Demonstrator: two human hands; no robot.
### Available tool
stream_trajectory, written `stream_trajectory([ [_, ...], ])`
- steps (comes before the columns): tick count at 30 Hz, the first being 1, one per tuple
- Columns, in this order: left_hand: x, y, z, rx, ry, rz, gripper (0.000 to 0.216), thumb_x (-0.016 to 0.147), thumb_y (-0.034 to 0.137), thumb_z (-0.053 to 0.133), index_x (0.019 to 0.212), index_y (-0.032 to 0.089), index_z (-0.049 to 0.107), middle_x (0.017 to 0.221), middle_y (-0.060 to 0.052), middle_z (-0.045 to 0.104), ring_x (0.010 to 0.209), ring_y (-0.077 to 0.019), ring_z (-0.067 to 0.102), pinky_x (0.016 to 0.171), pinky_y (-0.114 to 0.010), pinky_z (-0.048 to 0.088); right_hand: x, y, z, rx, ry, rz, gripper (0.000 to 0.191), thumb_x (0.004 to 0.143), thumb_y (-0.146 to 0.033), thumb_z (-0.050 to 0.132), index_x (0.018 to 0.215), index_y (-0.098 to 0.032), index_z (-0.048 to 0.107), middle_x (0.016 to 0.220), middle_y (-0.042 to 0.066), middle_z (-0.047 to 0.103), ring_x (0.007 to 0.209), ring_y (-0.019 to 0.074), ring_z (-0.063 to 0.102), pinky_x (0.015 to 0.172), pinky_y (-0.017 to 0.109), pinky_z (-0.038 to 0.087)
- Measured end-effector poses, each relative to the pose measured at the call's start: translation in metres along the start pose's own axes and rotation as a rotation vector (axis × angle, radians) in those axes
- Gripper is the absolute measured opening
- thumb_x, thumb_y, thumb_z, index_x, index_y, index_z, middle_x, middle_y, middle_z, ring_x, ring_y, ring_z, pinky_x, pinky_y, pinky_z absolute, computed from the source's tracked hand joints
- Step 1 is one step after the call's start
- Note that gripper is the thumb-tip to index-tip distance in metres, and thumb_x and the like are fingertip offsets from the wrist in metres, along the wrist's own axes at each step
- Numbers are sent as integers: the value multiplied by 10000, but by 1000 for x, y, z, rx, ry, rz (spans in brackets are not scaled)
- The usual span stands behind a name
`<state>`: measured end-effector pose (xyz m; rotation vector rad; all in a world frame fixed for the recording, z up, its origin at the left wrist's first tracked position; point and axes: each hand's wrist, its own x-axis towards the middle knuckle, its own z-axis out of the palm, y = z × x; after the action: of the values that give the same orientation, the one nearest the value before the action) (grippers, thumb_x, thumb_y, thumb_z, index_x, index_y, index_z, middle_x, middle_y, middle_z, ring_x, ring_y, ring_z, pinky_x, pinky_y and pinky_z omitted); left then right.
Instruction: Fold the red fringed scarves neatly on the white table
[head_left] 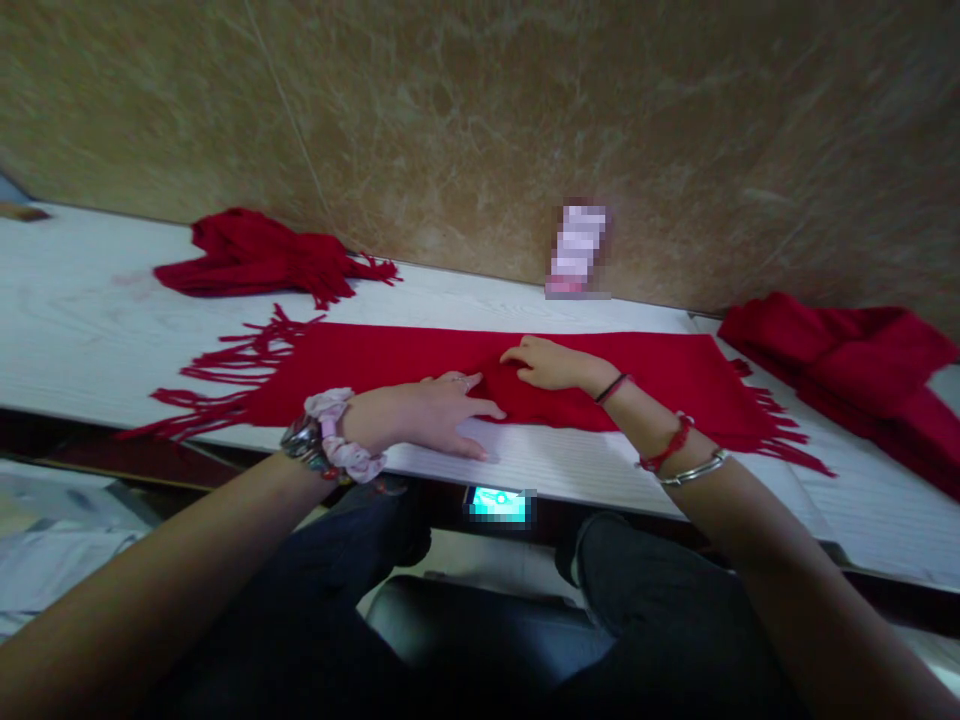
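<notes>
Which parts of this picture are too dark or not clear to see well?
Head view: dark trousers nearly merge into shadow below the white table; head view: coarse pixel blocks hide details of the pinkish object near the wall and the bright screen; head view: the flat red scarf shows little weave.

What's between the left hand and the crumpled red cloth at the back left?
In the head view, part of the flat red scarf, then a narrow strip of white tabletop.

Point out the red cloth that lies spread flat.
The middle red cloth, beneath the left hand and right hand: it is spread lengthwise, while the left cloth and right cloth lie rumpled.
</notes>
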<state>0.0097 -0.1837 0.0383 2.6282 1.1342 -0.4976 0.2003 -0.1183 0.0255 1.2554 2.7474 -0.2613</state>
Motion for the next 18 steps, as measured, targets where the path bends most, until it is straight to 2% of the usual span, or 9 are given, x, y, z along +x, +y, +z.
stream_trajectory([
  [3, 0, 0, -1, -22, -16, 16, 627, 809, 598, 495, 1359, 312, 409, 1479, -120, 302, 1357, -332, 235, 1049, -486, 254, 9, 5, 3, -34, 55, 181, 429, 882, -200, 432, 1300, -135, 502, 1233, 187, 525, 1108, 266, 509, 897, 392, 417],
  [5, 0, -4, 0, -48, -7, 9, 635, 794, 632, 487, 1354, 341, 411, 1488, -109, 286, 1365, -344, 204, 1049, -535, 226, 13, 4, 4, -35, 112, 207, 406, 889, -217, 424, 1273, -136, 528, 1205, 189, 529, 1090, 272, 512, 885, 401, 418],
  [7, 1, -10, 3, -87, 5, -5, 693, 757, 703, 465, 1362, 374, 385, 1509, -101, 232, 1373, -368, 161, 1037, -591, 202, 17, 0, 6, -1, 130, 70, 362, 892, -191, 419, 1215, -131, 570, 1164, 162, 553, 1072, 237, 517, 902, 372, 407],
  [9, 1, -15, 5, -139, 13, -22, 741, 763, 736, 401, 1402, 375, 303, 1528, -101, 166, 1382, -365, 133, 1043, -593, 195, 19, -5, 9, 39, 125, -88, 331, 889, -166, 428, 1177, -131, 588, 1146, 132, 565, 1062, 203, 516, 913, 340, 400],
  [11, 1, -18, 7, -178, -1, -57, 726, 810, 713, 324, 1433, 353, 224, 1540, -105, 107, 1394, -348, 100, 1061, -579, 173, 21, -5, 14, 53, 141, -137, 330, 896, -186, 442, 1194, -148, 577, 1152, 115, 559, 1074, 200, 505, 914, 343, 401],
  [15, -2, -18, 8, -171, -92, -132, 733, 796, 699, 383, 1430, 377, 207, 1549, -81, 14, 1382, -402, -63, 1028, -665, 91, 24, 8, 23, -7, 246, 48, 386, 931, -257, 397, 1292, -184, 510, 1198, 136, 514, 1103, 227, 486, 915, 383, 408],
  [18, -2, -18, 8, -172, -98, -151, 729, 776, 698, 429, 1414, 415, 222, 1546, -57, -29, 1359, -444, -100, 997, -699, 100, 21, 17, 26, -35, 291, 159, 401, 933, -237, 376, 1302, -139, 500, 1230, 166, 505, 1118, 235, 491, 942, 381, 403],
])
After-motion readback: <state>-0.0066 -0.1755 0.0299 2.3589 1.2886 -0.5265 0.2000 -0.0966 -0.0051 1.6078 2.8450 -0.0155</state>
